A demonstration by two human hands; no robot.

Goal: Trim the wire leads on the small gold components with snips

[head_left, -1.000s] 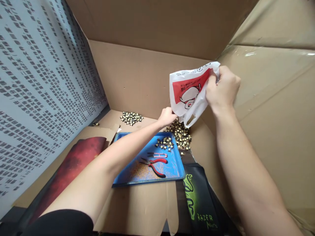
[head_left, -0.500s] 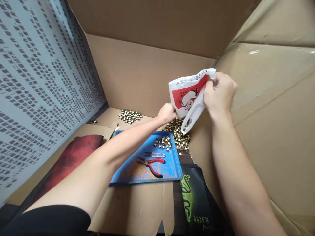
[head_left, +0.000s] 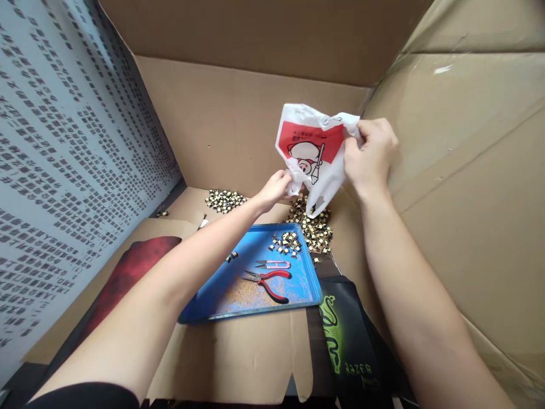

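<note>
A white plastic bag with a red panel and a cartoon figure hangs upside down between my two hands. My left hand pinches its lower left edge by a handle. At the upper right, my right hand is closed on the bag's corner. Below the bag lies a heap of small parts with pale yellow bodies and dark wire legs, at the right rear edge of the blue tray. The bag's inside is hidden from me.
Red-handled pliers and pink-handled snippers lie in the tray with wire clippings and more small parts. Another pile of parts sits behind the tray. Cardboard walls enclose the back and right. A black mat lies at front right.
Both hands have shifted slightly left with the bag. The bag is spread wider, its printed side turned more toward me, and my left hand now visibly pinches its edge.
</note>
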